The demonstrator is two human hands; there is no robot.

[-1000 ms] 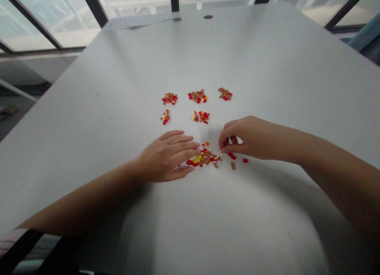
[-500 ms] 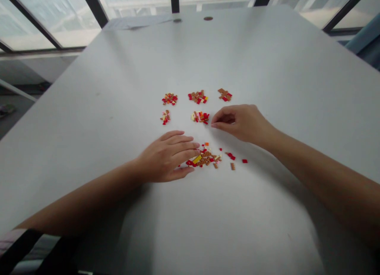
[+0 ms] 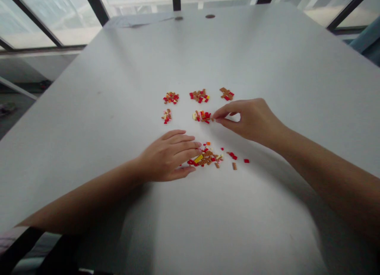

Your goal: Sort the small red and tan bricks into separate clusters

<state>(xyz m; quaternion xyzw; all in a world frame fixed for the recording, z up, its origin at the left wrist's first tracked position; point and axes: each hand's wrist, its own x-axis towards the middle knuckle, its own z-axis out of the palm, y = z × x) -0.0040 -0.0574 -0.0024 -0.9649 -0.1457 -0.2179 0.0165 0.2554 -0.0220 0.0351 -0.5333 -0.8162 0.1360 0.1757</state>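
Observation:
My left hand (image 3: 166, 156) lies open, palm down, with its fingers spread over the left side of a loose heap of small toy bricks (image 3: 206, 159) in brown, red and yellow. Part of that heap is hidden under the fingers. Beyond it, my right hand (image 3: 252, 117) is closed in a pinch, with a tiny brown brick (image 3: 212, 119) showing at the fingertips. These fingertips are at the right edge of a small pile of red, cream and brown bricks (image 3: 202, 116).
Further piles stand behind: a small mixed one (image 3: 166, 116) at left, then an orange and red pile (image 3: 171, 97), a brown and red pile (image 3: 199, 96) and a flat brown pile (image 3: 227, 94). A stray red brick (image 3: 246, 161) lies right of the heap on the white table (image 3: 190, 227).
My right hand has shifted slightly at the edge of the pile, and a tiny brown brick now shows at its fingertips. My left hand stays on the heap; the view moved slightly.

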